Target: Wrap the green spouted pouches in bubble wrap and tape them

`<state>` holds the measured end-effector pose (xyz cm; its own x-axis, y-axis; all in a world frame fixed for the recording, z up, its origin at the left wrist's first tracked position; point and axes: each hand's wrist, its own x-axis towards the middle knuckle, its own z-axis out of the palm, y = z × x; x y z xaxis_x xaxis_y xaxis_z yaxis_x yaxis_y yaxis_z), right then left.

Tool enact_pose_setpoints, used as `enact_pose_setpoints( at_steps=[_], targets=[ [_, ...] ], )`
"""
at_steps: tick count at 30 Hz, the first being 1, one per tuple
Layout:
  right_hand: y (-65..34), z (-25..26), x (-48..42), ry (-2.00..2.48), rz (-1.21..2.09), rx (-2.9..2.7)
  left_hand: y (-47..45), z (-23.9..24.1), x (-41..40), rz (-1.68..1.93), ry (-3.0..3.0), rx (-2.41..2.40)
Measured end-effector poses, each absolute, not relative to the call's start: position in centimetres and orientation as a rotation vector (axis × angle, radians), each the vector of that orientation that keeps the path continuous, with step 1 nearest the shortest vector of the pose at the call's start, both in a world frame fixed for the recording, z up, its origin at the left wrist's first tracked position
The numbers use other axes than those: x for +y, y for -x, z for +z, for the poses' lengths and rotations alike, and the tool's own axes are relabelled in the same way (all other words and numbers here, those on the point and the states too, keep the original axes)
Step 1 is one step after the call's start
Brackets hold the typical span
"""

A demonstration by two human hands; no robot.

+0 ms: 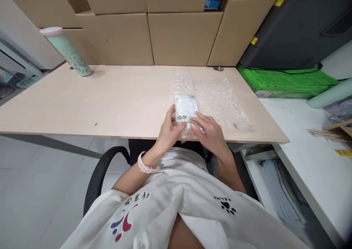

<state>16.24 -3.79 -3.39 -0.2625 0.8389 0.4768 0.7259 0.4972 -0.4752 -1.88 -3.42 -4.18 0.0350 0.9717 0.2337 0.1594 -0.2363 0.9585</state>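
Note:
A small flat white packet with printed marks lies near the table's front edge, on a strip of clear bubble wrap that reaches away behind it. My left hand grips the packet's near left corner, fingers along its side and thumb over the wrap at the near end. On the right, my right hand has its fingers bent over the wrap's near edge, with the thumb close to the packet. A wider sheet of bubble wrap spreads flat to the right, partly under my right hand.
Cardboard boxes line the back of the wooden table. A mint tumbler with a pink lid stands at back left. To the right are a green crate, a dark case and a white side desk.

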Motion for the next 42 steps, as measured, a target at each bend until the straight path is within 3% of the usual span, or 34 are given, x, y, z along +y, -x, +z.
enact_pose_setpoints(
  at_steps=[4,9,16,23,29,36,42],
  targets=[
    [-15.5,-2.7,-4.1,1.162,0.459,-2.048,2.5,-3.1,-4.7,1.412,-1.335,1.076],
    [-15.4,-1.8,-4.8,1.017,0.795,-2.014,1.5,-2.4,-6.0,1.542,-1.808,1.088],
    [-18.5,-1.9,-4.9,1.265,0.367,-2.141,-1.7,-3.3,-3.3,1.352,-2.345,1.074],
    [-23.3,-1.1,-6.3,1.367,0.419,-2.023,-4.8,-4.6,-3.1,0.929,-2.698,1.091],
    [-24.9,-2.8,-5.3,1.844,-0.144,-1.632,-4.5,-3.8,-3.5,0.694,-2.893,1.094],
    [-24.3,-3.5,-4.3,1.82,0.071,-1.584,-3.2,-3.4,-3.5,0.675,-2.896,0.989],
    [-23.7,-3.0,-4.4,1.994,-0.006,-1.567,-3.1,-3.9,-3.7,0.717,-2.882,0.98]
  ],
)
